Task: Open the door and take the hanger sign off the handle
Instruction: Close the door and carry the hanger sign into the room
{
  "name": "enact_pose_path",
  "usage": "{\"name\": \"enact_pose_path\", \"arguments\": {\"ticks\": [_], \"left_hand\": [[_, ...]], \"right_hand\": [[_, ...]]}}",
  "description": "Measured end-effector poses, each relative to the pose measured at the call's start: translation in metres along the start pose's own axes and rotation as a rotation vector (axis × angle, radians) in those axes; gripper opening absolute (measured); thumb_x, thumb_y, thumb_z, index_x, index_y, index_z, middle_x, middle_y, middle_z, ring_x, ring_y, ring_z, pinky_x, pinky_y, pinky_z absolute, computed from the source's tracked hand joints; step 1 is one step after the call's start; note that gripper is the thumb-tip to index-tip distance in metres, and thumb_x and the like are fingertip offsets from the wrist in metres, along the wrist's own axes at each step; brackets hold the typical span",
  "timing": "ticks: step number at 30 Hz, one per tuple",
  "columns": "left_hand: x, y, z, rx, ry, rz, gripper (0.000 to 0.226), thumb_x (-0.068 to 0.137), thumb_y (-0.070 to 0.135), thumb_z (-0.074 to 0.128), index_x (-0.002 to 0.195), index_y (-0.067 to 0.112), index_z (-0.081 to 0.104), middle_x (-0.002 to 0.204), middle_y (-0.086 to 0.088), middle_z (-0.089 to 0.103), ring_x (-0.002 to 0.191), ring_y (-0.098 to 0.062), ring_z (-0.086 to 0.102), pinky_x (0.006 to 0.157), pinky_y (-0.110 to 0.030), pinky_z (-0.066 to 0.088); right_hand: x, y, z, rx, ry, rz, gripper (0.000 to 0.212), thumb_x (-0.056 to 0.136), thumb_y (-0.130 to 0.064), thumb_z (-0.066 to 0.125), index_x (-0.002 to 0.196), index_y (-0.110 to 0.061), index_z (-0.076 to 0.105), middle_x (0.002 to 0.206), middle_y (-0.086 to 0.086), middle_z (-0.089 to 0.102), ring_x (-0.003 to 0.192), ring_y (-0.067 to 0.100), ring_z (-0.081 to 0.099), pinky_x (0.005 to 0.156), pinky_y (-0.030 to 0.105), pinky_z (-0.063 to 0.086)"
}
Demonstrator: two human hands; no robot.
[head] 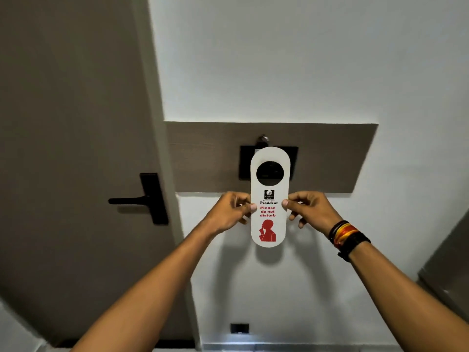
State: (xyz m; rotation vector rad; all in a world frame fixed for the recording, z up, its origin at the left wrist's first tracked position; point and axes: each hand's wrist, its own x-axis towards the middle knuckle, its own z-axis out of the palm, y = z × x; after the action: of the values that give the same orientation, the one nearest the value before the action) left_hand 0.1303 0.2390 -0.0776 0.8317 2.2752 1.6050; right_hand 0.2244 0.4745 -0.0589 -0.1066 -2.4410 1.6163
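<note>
A white hanger sign (269,179) with red "Please do not disturb" lettering and a round hole is held upright in front of the wall. My left hand (229,212) pinches its left edge and my right hand (312,210) pinches its right edge, at mid height. The sign's top overlaps a black wall plate (291,158), and a small metal hook (263,140) shows just above it. The grey-brown door (76,123) stands to the left, shut against its frame. Its black lever handle (129,200) carries nothing.
A brown wooden panel (330,158) runs across the white wall behind the sign. A small black socket (239,327) sits low on the wall. A grey surface (449,265) juts in at the right edge. Bands circle my right wrist.
</note>
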Motion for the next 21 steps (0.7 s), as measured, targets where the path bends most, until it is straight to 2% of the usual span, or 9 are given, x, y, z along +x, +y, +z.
{"name": "enact_pose_path", "arguments": {"ticks": [2, 5, 11, 15, 19, 21], "left_hand": [[0.007, 0.007, 0.042, 0.056, -0.041, -0.028, 0.019, 0.104, 0.016, 0.062, 0.106, 0.002, 0.075, 0.108, -0.006, 0.081, 0.092, -0.023, 0.077, 0.079, -0.035, 0.063], [0.019, 0.017, 0.12, 0.102, -0.072, -0.065, 0.019, 0.105, 0.015, 0.06, 0.107, 0.006, 0.077, 0.109, -0.01, 0.081, 0.1, -0.028, 0.078, 0.085, -0.042, 0.064], [0.049, 0.02, 0.309, 0.136, -0.175, -0.134, 0.02, 0.105, 0.019, 0.06, 0.109, 0.011, 0.077, 0.109, -0.004, 0.082, 0.095, -0.021, 0.079, 0.087, -0.045, 0.064], [0.063, 0.02, 0.431, 0.128, -0.21, -0.167, 0.018, 0.104, 0.018, 0.061, 0.101, 0.011, 0.077, 0.104, -0.005, 0.083, 0.089, -0.023, 0.079, 0.086, -0.053, 0.063], [0.076, 0.02, 0.544, 0.27, -0.266, -0.102, 0.02, 0.104, 0.028, 0.061, 0.112, 0.02, 0.077, 0.112, 0.001, 0.082, 0.09, -0.019, 0.078, 0.088, -0.044, 0.064], [0.082, 0.023, 0.589, 0.302, -0.249, -0.08, 0.021, 0.104, 0.031, 0.06, 0.114, 0.022, 0.076, 0.116, 0.002, 0.081, 0.094, -0.02, 0.077, 0.086, -0.04, 0.064]], "right_hand": [[-0.013, 0.026, -0.037, -0.003, 0.005, 0.02, 0.012, 0.095, -0.019, 0.073, 0.097, -0.009, 0.079, 0.089, 0.006, 0.077, 0.069, 0.017, 0.066, 0.049, 0.028, 0.054], [-0.037, 0.071, -0.102, 0.001, 0.006, 0.058, 0.012, 0.096, -0.017, 0.072, 0.101, -0.01, 0.08, 0.09, 0.002, 0.077, 0.064, 0.012, 0.066, 0.048, 0.027, 0.055], [-0.099, 0.186, -0.237, 0.046, 0.045, 0.246, 0.006, 0.094, -0.016, 0.074, 0.095, -0.017, 0.08, 0.084, -0.004, 0.078, 0.064, 0.012, 0.067, 0.047, 0.023, 0.054], [-0.145, 0.259, -0.315, 0.071, 0.129, 0.384, 0.005, 0.093, -0.015, 0.076, 0.09, -0.018, 0.079, 0.084, 0.005, 0.078, 0.058, 0.013, 0.067, 0.044, 0.025, 0.052], [-0.19, 0.325, -0.376, 0.073, 0.314, 0.514, 0.006, 0.094, -0.012, 0.074, 0.094, -0.008, 0.079, 0.079, 0.017, 0.078, 0.053, 0.015, 0.062, 0.044, 0.024, 0.052], [-0.209, 0.35, -0.398, 0.077, 0.402, 0.572, 0.005, 0.092, -0.013, 0.076, 0.09, -0.01, 0.079, 0.071, 0.011, 0.075, 0.055, 0.018, 0.062, 0.045, 0.025, 0.05]]}}
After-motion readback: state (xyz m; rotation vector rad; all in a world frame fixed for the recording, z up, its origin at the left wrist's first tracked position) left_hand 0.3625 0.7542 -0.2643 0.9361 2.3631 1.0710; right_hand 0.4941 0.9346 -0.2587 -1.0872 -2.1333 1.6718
